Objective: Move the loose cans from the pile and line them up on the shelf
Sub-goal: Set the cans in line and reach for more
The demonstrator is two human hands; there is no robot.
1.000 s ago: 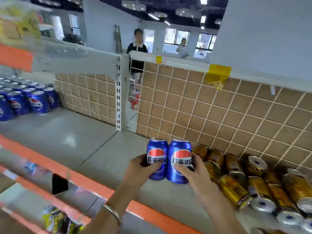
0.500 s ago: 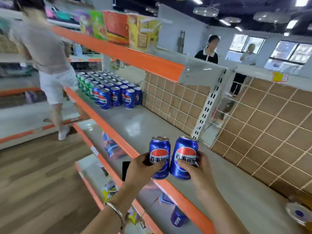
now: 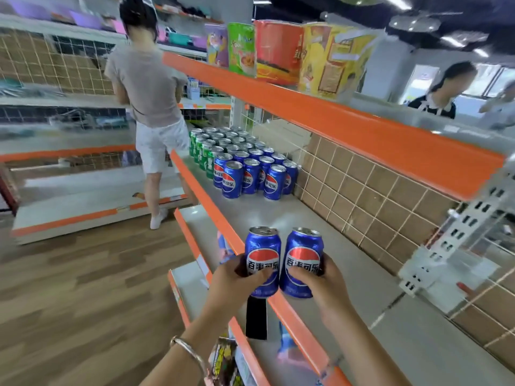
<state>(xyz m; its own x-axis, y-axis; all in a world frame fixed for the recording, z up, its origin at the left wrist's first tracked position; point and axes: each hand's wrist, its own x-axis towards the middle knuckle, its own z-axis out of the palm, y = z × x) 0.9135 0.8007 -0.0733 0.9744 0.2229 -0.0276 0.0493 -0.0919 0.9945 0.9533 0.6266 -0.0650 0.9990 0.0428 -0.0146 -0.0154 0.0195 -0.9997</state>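
**Over the shelf edge, two blue cans on their way to the row**

Above the orange lip of the shelf I am carrying two cans side by side. My left hand is wrapping the left blue can, thumb across its label; my right hand is gripping the right blue can the same way. Both cans are riding upright, nearly touching, clear of the shelf board.

I am judging this as the carry step: both cans are picked and neither is set down. The next move is calling for a reach forward along the shelf to the standing block of blue cans, then setting mine down upright just beside its front row, labels facing out, without knocking the ones already standing.

Further back, green cans are standing behind the blue ones, in rows against the tiled back panel. Between my hands and that block the grey board is lying bare. Overhead, bright snack tubs are sitting on the upper shelf. The loose pile is out of view.
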